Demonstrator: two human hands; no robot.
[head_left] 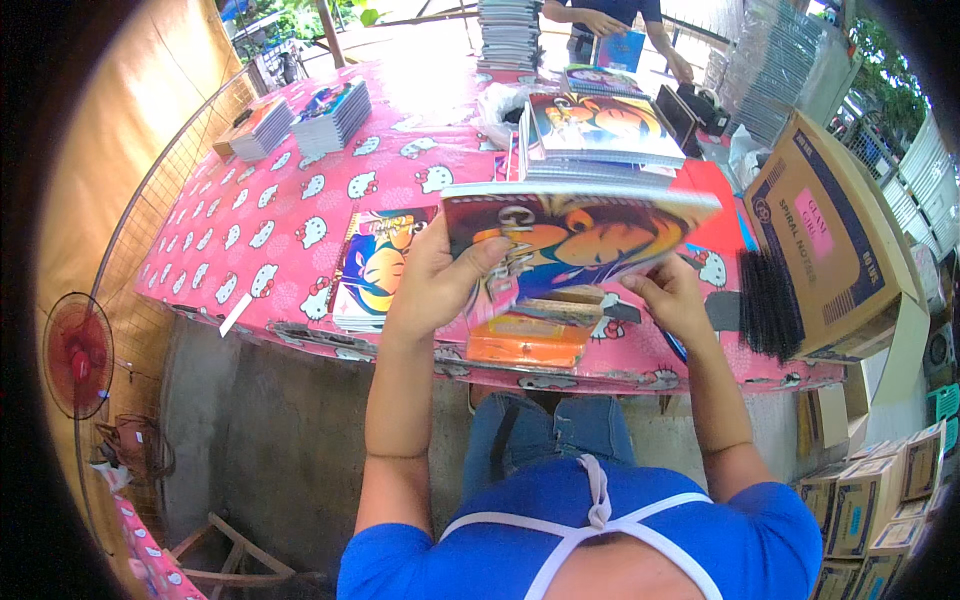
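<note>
A spiral notebook (590,235) with a colourful cartoon cover is held tilted above the near edge of the table, its bound side away from me and blurred. My left hand (445,275) grips its left end, thumb on the cover and fingers behind. At its lower right edge, my right hand (668,298) is closed with thumb against fingers; part of that grip is hidden. Below the notebook lies an orange packet (525,345). Left of my left hand, a short stack of similar notebooks (375,270) rests on the table.
A taller notebook stack (600,135) stands beyond my hands. Two more stacks, one of them of blue-covered notebooks (332,115), sit far left. Black spiral coils (768,305) lean by a cardboard box (825,235) at right. Across the pink table (210,235), another person (610,25) handles a blue notebook.
</note>
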